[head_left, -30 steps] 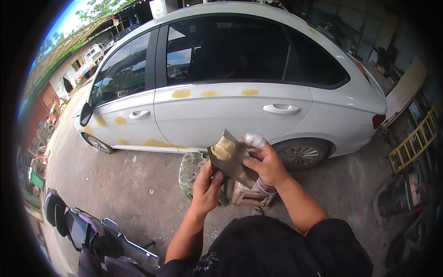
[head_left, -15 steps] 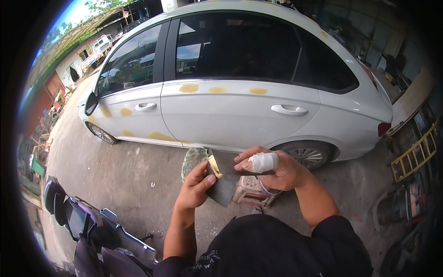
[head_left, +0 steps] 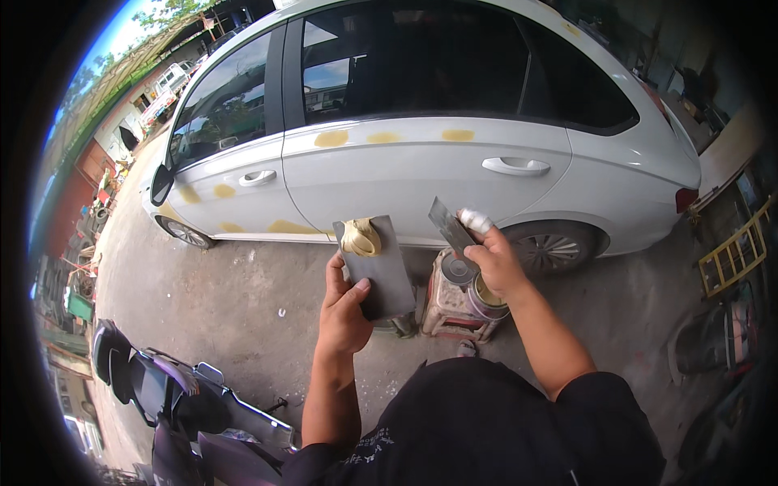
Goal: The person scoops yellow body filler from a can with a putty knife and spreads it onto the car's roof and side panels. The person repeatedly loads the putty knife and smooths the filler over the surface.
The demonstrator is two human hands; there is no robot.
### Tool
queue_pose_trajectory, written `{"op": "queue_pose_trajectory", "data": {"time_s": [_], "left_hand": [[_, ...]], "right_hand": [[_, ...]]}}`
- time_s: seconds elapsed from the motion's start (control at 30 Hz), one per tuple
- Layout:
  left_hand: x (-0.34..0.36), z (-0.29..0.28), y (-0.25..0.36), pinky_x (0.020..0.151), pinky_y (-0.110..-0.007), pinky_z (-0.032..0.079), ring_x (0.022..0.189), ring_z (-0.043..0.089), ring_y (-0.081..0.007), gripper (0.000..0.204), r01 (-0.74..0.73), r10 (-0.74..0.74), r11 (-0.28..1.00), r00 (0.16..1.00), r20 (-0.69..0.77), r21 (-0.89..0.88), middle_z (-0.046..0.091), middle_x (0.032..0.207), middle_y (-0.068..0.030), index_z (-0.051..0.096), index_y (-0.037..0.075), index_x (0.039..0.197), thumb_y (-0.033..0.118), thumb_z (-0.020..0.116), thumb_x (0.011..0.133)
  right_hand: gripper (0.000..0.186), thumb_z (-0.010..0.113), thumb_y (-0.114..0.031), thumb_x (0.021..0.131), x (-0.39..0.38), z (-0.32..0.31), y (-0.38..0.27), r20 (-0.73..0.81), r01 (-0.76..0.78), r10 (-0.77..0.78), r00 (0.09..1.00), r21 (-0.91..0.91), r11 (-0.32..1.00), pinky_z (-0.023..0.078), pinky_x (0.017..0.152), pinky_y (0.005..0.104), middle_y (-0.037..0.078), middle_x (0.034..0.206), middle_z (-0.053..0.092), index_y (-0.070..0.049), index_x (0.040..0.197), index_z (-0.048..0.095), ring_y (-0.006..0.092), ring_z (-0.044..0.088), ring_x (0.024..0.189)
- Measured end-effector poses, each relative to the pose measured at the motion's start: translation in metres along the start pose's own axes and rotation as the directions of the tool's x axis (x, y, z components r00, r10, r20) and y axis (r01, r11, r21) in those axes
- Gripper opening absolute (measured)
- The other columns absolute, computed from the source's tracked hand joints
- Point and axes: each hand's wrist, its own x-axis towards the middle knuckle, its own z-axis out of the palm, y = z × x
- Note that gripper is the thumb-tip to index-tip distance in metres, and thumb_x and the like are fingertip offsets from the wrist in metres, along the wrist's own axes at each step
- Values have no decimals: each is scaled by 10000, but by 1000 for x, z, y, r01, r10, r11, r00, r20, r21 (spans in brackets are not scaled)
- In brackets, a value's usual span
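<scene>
My left hand (head_left: 342, 316) is closed on the lower edge of a flat grey putty board (head_left: 385, 285), thumb on its face. A smeared lump of beige-yellow putty (head_left: 361, 238) sits near the board's upper left corner. To the right, my right hand (head_left: 498, 263) grips a thin metal putty knife (head_left: 448, 222), its blade pointing up and left, apart from the board. White tape (head_left: 475, 219) wraps one right finger. Beyond both hands stands a white car (head_left: 405, 182), with several yellow filler patches (head_left: 331, 138) along its doors.
Below my right hand, a worn stool (head_left: 442, 298) carries an open can (head_left: 488, 304) and a round lid (head_left: 459, 270). A parked scooter (head_left: 174, 381) stands at lower left. On the right leans a yellow ladder (head_left: 733, 255).
My hands have drawn apart, and the putty knife has come away from the board. The board has turned so its face and the putty show. The stool and can are now less covered.
</scene>
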Motion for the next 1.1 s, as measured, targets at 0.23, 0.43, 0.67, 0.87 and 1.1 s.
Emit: {"op": "queue_pose_trajectory", "data": {"time_s": [0.23,0.43,0.67,0.87,1.1], "left_hand": [[-2,6,-23,729,-517,613,1146,578,-337,539,69,-71,997,996,57,37,446,1362,-163,181,178,1488,119,423,1010],[5,-5,-38,641,-380,615,1058,608,-237,474,37,-42,962,999,13,269,481,1315,-132,229,105,1456,136,417,1023],[15,5,-50,727,-449,596,1076,592,-248,382,-132,163,972,975,-152,194,488,1275,-100,303,140,1366,187,434,1010],[15,30,-52,926,-645,491,1226,472,-316,407,-193,167,978,953,-252,-82,419,1335,-122,283,128,1395,146,408,1008],[1,37,-56,980,-532,462,1199,502,-279,405,-352,302,933,879,-369,-76,457,1326,-105,287,126,1401,142,412,1017]], "right_hand": [[558,453,62,856,-7,-6,22,-73,-60,82,994,257,964,520,891,349,113,1322,542,-15,1407,409,175,566,1114],[560,455,64,851,-12,-11,24,-96,-90,130,987,344,935,531,876,363,117,1308,543,-14,1403,407,189,573,1106],[566,584,-72,916,-18,10,38,-249,-44,115,962,273,961,518,789,301,77,1148,597,-26,1435,365,130,573,963],[573,494,-129,977,-4,57,47,-398,34,10,917,103,994,480,859,289,79,1205,565,-78,1495,256,129,565,973],[596,493,-217,992,35,106,46,-343,312,-363,866,-194,930,346,1069,386,249,1424,415,44,1467,246,312,449,1294]]}}
